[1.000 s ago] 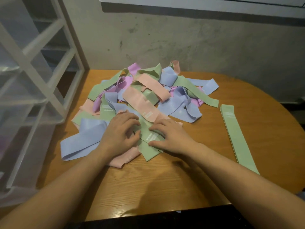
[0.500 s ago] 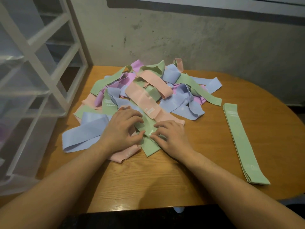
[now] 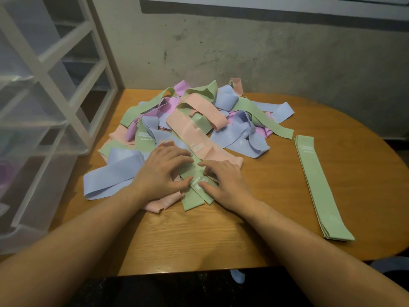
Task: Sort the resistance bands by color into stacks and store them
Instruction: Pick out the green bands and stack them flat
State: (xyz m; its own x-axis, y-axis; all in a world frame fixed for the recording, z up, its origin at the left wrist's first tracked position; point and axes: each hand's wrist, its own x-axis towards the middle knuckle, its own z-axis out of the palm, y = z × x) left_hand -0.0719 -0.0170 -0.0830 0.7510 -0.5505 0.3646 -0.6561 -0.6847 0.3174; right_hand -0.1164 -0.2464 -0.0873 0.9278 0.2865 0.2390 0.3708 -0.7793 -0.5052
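my left hand [image 3: 163,171] lay on the near edge of the pile of bands [image 3: 194,125], fingers bent and pressing down, thumb tip meeting the green band [image 3: 194,196] that stuck out toward me from under the heap. my right hand [image 3: 223,181] was just beside it, fingers curled and their tips pinching that same green band near its white printed label, thumb laid along the band's right edge. the two hands almost touched across the strip. whether my left hand truly gripped the band or only pressed it flat, i could not tell.

the green band's near end rested on the wooden table [image 3: 199,235], overlapping a peach band [image 3: 161,202] that poked out beneath my left wrist. a wide blue band [image 3: 110,173] looped out to the left of my left hand. on top of the heap a long peach band [image 3: 190,134] ran from the far side down to my fingertips, and behind it green, blue, lilac and peach strips lay tangled over each other.

well apart from the pile, on the right side of the table, a stack of green bands [image 3: 318,187] lay flat and straight, edges lined up, running from far to near.

to the left of the table stood a white drawer unit [image 3: 55,89] with translucent plastic drawers. a grey stained wall [image 3: 265,52] rose behind the table.
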